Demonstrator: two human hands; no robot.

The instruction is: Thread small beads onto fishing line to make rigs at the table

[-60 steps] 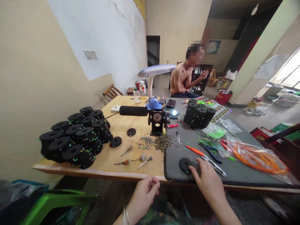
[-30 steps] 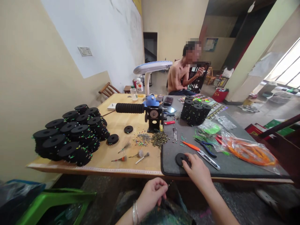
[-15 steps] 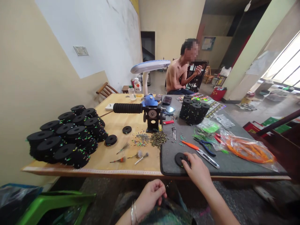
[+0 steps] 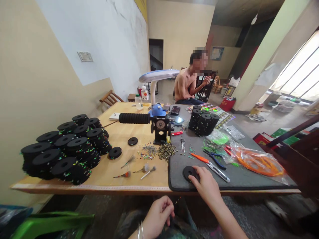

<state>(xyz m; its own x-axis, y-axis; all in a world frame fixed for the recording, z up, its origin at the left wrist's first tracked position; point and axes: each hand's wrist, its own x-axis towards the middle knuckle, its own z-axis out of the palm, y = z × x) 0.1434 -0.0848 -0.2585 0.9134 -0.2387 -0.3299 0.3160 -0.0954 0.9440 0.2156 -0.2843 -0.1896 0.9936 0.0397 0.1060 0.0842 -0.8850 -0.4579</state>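
My right hand (image 4: 204,182) has its thumb and fingers on the edge of a black foam spool (image 4: 188,173), which lies flat on the grey mat (image 4: 178,181). My left hand (image 4: 161,212) is closed, fingers curled in a pinch, in front of the table edge and above my lap. Tiny coloured specks, like beads on a thin line (image 4: 178,199), show just right of its fingertips; whether the fingers hold that line cannot be made out. An orange-and-silver tool (image 4: 210,166) and dark-blue-handled pliers (image 4: 215,159) lie on the mat beyond my right hand.
Black foam spools (image 4: 66,162) are stacked at left, more (image 4: 204,121) at back right. A black clamp device (image 4: 160,129) and a blue-white lamp (image 4: 157,106) stand mid-table. Loose beads (image 4: 167,152), brushes (image 4: 149,173) and bagged orange tubing (image 4: 259,161) lie about. A person (image 4: 186,84) sits beyond.
The camera view has shifted slightly, so the table appears a little lower and further left. Both hands keep nearly the same pose, the right one still at the foam spool.
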